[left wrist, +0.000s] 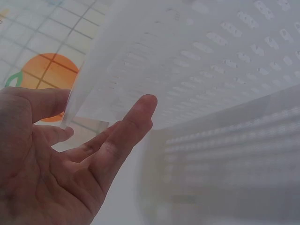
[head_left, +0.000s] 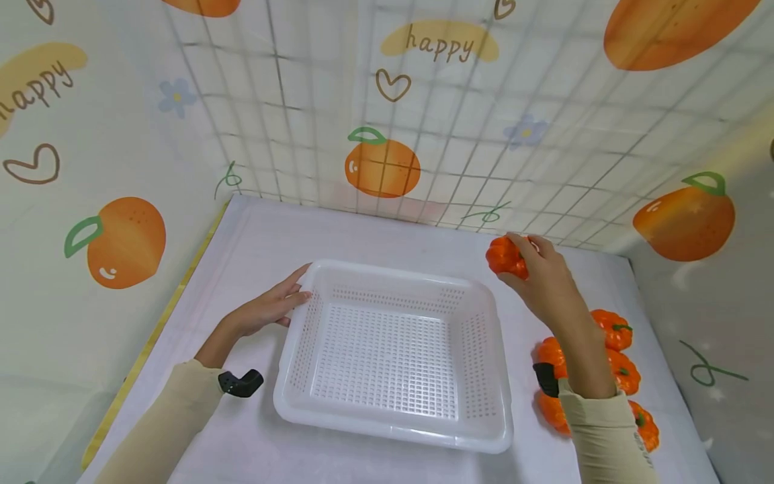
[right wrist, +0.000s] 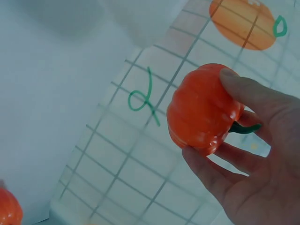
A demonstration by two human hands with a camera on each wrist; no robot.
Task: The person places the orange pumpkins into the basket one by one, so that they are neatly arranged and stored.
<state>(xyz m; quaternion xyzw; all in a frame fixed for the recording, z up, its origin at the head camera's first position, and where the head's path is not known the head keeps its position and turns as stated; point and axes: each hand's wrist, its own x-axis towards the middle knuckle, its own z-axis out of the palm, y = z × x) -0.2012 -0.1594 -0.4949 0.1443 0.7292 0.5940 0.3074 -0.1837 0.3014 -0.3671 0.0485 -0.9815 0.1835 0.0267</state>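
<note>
Left hand [left wrist: 61,164] is gripping white basket [left wrist: 192,84] at edge, palm showing, digits spreading apart. Slotted basket wall is extending above and right of hand. Blurred perforated section is showing lower, right of hand. Gridded backdrop [left wrist: 70,35] is standing beyond hand, bearing orange fruit print [left wrist: 49,70], green leaf [left wrist: 14,80].

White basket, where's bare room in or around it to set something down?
The basket is bare inside. Free table lies between it and the gridded wall behind and, narrowly, between it and the pumpkins. The right side is crowded: those pumpkins lie around the right forearm. The left hand occupies the left rim.
</note>
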